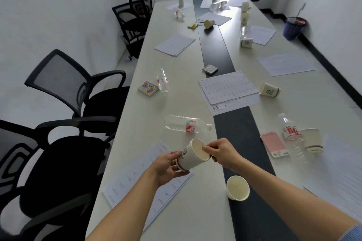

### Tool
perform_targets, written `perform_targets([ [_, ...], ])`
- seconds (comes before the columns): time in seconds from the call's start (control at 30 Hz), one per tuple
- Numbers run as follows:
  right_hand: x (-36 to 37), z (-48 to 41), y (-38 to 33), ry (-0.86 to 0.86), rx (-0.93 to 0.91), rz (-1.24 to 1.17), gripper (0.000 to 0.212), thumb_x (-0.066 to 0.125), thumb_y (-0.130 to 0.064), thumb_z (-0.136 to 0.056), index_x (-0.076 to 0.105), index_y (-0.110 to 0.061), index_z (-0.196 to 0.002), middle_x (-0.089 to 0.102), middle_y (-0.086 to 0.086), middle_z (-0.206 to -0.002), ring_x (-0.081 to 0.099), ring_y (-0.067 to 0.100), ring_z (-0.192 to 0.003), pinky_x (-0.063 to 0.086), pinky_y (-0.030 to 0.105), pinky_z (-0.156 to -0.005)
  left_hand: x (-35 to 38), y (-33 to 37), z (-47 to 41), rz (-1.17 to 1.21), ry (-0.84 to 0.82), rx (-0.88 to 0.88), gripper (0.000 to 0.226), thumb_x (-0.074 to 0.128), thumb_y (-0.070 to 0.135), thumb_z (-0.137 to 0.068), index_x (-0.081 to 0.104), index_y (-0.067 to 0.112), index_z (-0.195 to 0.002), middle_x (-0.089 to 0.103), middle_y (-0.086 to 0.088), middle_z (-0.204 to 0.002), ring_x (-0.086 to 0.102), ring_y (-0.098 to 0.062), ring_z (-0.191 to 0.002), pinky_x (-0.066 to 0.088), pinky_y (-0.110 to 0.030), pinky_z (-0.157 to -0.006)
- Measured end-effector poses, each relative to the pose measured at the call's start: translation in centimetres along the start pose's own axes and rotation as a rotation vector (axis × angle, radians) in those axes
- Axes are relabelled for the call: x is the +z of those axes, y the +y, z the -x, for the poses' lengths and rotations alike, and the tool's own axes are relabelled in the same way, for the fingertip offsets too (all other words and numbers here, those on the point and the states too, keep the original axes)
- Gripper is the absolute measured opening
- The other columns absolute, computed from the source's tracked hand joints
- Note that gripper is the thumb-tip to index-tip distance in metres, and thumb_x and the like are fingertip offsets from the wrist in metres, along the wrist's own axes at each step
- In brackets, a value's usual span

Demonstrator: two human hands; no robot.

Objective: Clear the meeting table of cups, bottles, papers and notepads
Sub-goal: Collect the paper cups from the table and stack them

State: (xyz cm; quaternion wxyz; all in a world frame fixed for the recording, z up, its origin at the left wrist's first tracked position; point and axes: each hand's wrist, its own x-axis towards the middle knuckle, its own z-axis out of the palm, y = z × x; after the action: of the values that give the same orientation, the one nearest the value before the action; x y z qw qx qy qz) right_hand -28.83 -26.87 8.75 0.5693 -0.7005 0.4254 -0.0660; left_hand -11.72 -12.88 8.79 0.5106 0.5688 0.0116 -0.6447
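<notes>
An upright paper cup (237, 188) is noted nearest the camera, standing on the dark centre strip of the table (205, 211), apart from both hands. Just beyond it, a second cup (193, 154) is held tilted above a sheet of paper (137, 178): its base is cupped by the left hand (166, 164), while its rim is pinched between thumb and fingers of the right hand (221, 152). Cup collection is judged to be the step in hand, at an early stage, since bottles, papers, a pink notepad (273, 144) and further cups remain spread along the table. The next move is expected to require nesting the held cup with the upright one.
</notes>
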Motion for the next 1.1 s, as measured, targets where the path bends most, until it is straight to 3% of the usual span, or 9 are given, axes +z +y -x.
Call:
perform_targets([
  [0.2,-0.1,1.6,0.6,-0.064,0.041,0.021,0.025,0.061,-0.034,-0.094,0.076,-0.014,-0.097,0.072,0.004,-0.083,0.058,0.011,-0.061,0.050,0.019,-0.060,-0.8,-1.1,0.3,0.079,-0.045,-0.081,0.038,0.065,0.025,-0.090,0.058,-0.003,-0.115,0.057,-0.028,-0.113,0.061,-0.038,-0.099,0.053,-0.040,-0.087],
  [0.33,-1.3,3.2,3.1,0.171,0.070,0.245,0.028,0.055,-0.041,-0.097,0.073,-0.020,-0.092,0.071,-0.005,-0.082,0.063,0.011,-0.069,0.054,0.031,-0.069,-0.6,-2.3,-0.3,0.095,-0.027,-0.087,0.034,0.062,0.023,-0.093,0.060,-0.005,-0.113,0.060,-0.024,-0.100,0.060,-0.034,-0.089,0.051,-0.040,-0.085],
  [0.4,-2.5,4.3,5.3,0.200,0.157,0.488,0.027,0.059,-0.039,-0.093,0.068,-0.025,-0.114,0.067,-0.010,-0.110,0.065,0.013,-0.092,0.052,0.029,-0.076,-0.9,-2.8,-0.6,0.098,-0.008,-0.100,0.036,0.062,0.022,-0.093,0.058,-0.005,-0.117,0.059,-0.024,-0.099,0.059,-0.035,-0.088,0.051,-0.040,-0.082],
  [0.47,-3.2,5.6,7.8,0.097,0.293,0.596,0.045,0.065,-0.035,-0.087,0.057,-0.028,-0.131,0.054,-0.006,-0.128,0.060,0.018,-0.108,0.049,0.028,-0.081,-1.3,-3.1,-0.9,0.095,0.010,-0.111,0.036,0.062,0.022,-0.093,0.057,-0.005,-0.117,0.059,-0.025,-0.099,0.059,-0.037,-0.088,0.052,-0.042,-0.079],
  [0.6,-2.5,7.4,11.2,0.102,0.382,0.728,0.028,0.054,-0.023,-0.095,0.065,-0.024,-0.120,0.067,-0.001,-0.110,0.064,0.018,-0.091,0.049,0.025,-0.066,-2.1,-3.8,-0.8,0.085,0.042,-0.124,0.036,0.061,0.023,-0.094,0.056,-0.004,-0.117,0.058,-0.027,-0.102,0.060,-0.039,-0.090,0.055,-0.043,-0.076],
  [0.73,-1.9,7.5,9.5,0.311,0.239,0.417,0.016,0.054,-0.020,-0.097,0.069,-0.020,-0.101,0.070,0.002,-0.095,0.064,0.015,-0.080,0.052,0.028,-0.065,-3.0,-3.8,-0.1,0.089,0.083,-0.098,0.035,0.062,0.026,-0.094,0.056,-0.001,-0.115,0.058,-0.026,-0.103,0.062,-0.037,-0.086,0.061,-0.038,-0.061],
  [0.8,-1.6,7.1,6.4,0.361,0.113,0.235,0.014,0.057,-0.019,-0.097,0.068,-0.016,-0.105,0.069,0.002,-0.092,0.065,0.014,-0.076,0.053,0.023,-0.058,-3.6,-3.2,0.3,0.110,0.104,-0.079,0.034,0.062,0.027,-0.093,0.055,0.000,-0.112,0.058,-0.026,-0.103,0.062,-0.036,-0.085,0.062,-0.038,-0.059],
  [0.93,0.4,6.1,0.6,0.278,-0.050,0.028,0.022,0.060,-0.019,-0.097,0.066,-0.008,-0.115,0.069,0.008,-0.091,0.066,0.017,-0.069,0.049,0.015,-0.053,-4.3,-1.9,1.3,0.151,0.106,-0.050,0.030,0.062,0.030,-0.093,0.055,0.001,-0.101,0.058,-0.026,-0.103,0.062,-0.036,-0.086,0.058,-0.041,-0.069],
  [1.1,3.7,5.3,-1.8,0.186,-0.095,0.111,0.022,0.058,-0.029,-0.098,0.066,-0.017,-0.115,0.070,0.006,-0.089,0.068,0.025,-0.069,0.059,0.029,-0.061,-4.9,-0.2,2.8,0.147,0.072,0.028,0.035,0.064,0.029,-0.092,0.060,-0.003,-0.107,0.062,-0.023,-0.099,0.063,-0.034,-0.083,0.060,-0.038,-0.063],
])
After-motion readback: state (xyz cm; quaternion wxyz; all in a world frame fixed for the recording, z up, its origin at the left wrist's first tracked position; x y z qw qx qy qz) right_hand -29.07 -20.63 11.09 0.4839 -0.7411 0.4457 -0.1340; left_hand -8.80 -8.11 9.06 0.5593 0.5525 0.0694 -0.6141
